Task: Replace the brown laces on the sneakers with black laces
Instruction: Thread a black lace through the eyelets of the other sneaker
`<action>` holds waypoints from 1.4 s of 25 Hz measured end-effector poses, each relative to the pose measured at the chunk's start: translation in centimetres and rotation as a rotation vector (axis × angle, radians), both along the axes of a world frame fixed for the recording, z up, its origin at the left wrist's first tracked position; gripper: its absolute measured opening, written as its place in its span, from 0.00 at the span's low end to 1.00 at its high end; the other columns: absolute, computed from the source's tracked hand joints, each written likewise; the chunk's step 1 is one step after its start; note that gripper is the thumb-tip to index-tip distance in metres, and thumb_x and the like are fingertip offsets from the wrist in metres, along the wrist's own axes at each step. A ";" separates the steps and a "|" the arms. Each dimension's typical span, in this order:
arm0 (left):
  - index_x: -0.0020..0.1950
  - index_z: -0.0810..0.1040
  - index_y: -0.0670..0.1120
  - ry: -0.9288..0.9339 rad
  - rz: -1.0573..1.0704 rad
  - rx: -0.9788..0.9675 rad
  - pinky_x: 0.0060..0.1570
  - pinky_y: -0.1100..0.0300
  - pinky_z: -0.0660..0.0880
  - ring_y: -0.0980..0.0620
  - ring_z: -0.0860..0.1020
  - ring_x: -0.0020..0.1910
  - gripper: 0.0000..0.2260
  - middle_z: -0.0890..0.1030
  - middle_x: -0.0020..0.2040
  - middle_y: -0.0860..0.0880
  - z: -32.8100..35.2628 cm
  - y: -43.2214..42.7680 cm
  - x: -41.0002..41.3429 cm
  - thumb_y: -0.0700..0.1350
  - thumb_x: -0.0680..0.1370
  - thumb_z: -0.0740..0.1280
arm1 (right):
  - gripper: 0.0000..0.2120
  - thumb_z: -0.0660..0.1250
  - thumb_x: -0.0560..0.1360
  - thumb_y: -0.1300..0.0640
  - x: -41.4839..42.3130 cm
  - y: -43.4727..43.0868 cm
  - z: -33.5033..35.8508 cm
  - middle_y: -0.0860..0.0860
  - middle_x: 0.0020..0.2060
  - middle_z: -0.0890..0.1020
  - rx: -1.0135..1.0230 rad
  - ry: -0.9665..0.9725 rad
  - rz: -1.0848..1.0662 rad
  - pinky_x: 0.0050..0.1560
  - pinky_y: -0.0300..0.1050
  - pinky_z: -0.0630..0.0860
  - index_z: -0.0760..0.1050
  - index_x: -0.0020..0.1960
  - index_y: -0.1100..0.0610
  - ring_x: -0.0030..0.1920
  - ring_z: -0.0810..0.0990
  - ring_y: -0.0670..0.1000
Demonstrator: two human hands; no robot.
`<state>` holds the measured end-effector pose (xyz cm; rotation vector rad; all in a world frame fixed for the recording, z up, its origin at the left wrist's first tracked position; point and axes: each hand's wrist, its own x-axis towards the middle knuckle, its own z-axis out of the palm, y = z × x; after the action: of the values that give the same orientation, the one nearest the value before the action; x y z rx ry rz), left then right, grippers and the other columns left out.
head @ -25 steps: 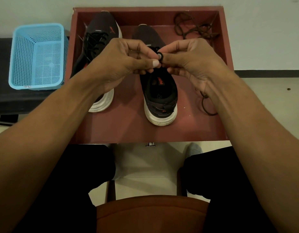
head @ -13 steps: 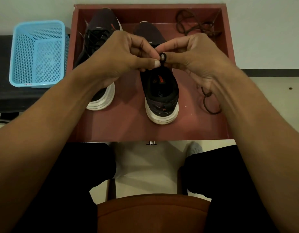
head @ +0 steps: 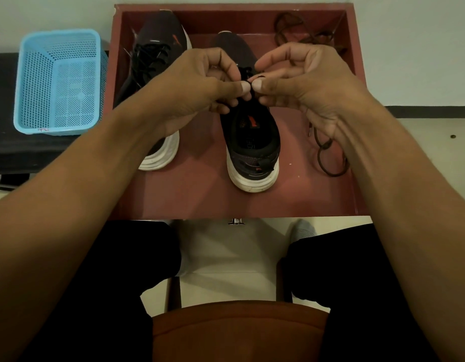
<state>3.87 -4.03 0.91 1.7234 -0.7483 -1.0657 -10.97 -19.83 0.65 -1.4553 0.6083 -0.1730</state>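
Well inside the tray (head: 234, 7) walls, left hand (head: 195, 86) and right hand (head: 304, 79) pinch one black lace (head: 246, 74).

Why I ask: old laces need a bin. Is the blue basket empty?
Empty: the blue basket shows only bare mesh floor and walls.

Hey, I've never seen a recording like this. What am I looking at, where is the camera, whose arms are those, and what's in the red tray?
No machine here: a person wears a camera on the head, looking down at their own arms. The left hand and right hand each pinch a black lace above one sneaker. A second sneaker, already laced black, stands beside it in the red tray. Loose brown laces lie to the right. A blue basket sits outside the tray.
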 end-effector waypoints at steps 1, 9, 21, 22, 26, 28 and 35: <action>0.51 0.76 0.46 0.040 -0.008 0.004 0.44 0.61 0.78 0.53 0.81 0.43 0.07 0.87 0.46 0.46 0.0 0.0 0.1 0.38 0.79 0.73 | 0.16 0.79 0.73 0.66 0.0 0.1 0.0 0.56 0.46 0.89 0.004 0.003 -0.001 0.51 0.45 0.85 0.80 0.59 0.63 0.48 0.89 0.52; 0.51 0.79 0.48 0.185 0.013 0.055 0.48 0.58 0.75 0.54 0.77 0.42 0.08 0.84 0.45 0.47 0.0 -0.1 0.6 0.35 0.81 0.67 | 0.18 0.79 0.74 0.63 0.1 0.2 0.1 0.53 0.48 0.89 -0.225 -0.059 0.086 0.49 0.49 0.86 0.80 0.62 0.61 0.49 0.89 0.53; 0.57 0.80 0.44 0.328 -0.036 0.027 0.52 0.61 0.79 0.52 0.79 0.50 0.07 0.81 0.51 0.45 -0.2 0.4 1.5 0.38 0.80 0.71 | 0.14 0.77 0.77 0.59 0.2 0.4 0.3 0.47 0.50 0.87 -0.715 -0.162 0.200 0.54 0.41 0.84 0.82 0.61 0.60 0.52 0.87 0.40; 0.59 0.80 0.43 0.309 -0.041 0.025 0.53 0.60 0.79 0.51 0.79 0.52 0.09 0.81 0.53 0.43 -0.2 0.4 1.5 0.37 0.79 0.72 | 0.14 0.77 0.77 0.60 0.2 0.4 0.3 0.48 0.50 0.87 -0.704 -0.162 0.200 0.54 0.42 0.84 0.82 0.61 0.60 0.52 0.87 0.41; 0.60 0.82 0.39 -0.022 -0.040 -0.020 0.55 0.59 0.80 0.48 0.84 0.52 0.13 0.85 0.51 0.41 -0.4 0.4 1.3 0.36 0.76 0.76 | 0.17 0.79 0.75 0.58 0.2 0.1 0.0 0.49 0.49 0.87 -0.671 -0.147 0.179 0.52 0.46 0.86 0.82 0.62 0.59 0.49 0.88 0.45; 0.58 0.84 0.41 -0.336 -0.053 -0.051 0.57 0.58 0.82 0.54 0.86 0.50 0.12 0.87 0.49 0.45 -0.3 0.4 1.2 0.39 0.75 0.78 | 0.15 0.80 0.74 0.55 0.3 0.1 -0.2 0.48 0.47 0.87 -0.679 -0.107 0.166 0.51 0.46 0.86 0.84 0.58 0.56 0.45 0.88 0.45; 0.55 0.87 0.49 -0.826 -0.056 0.016 0.45 0.75 0.76 0.66 0.81 0.41 0.09 0.85 0.46 0.55 -0.6 0.0 0.4 0.51 0.78 0.76 | 0.10 0.79 0.74 0.50 0.6 0.1 -0.4 0.46 0.48 0.86 -0.801 -0.071 0.174 0.53 0.40 0.83 0.87 0.51 0.54 0.49 0.86 0.42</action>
<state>4.23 -4.01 0.27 2.1707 -1.2914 -0.3501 -10.37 -19.73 0.22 -2.2533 0.3554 -0.3556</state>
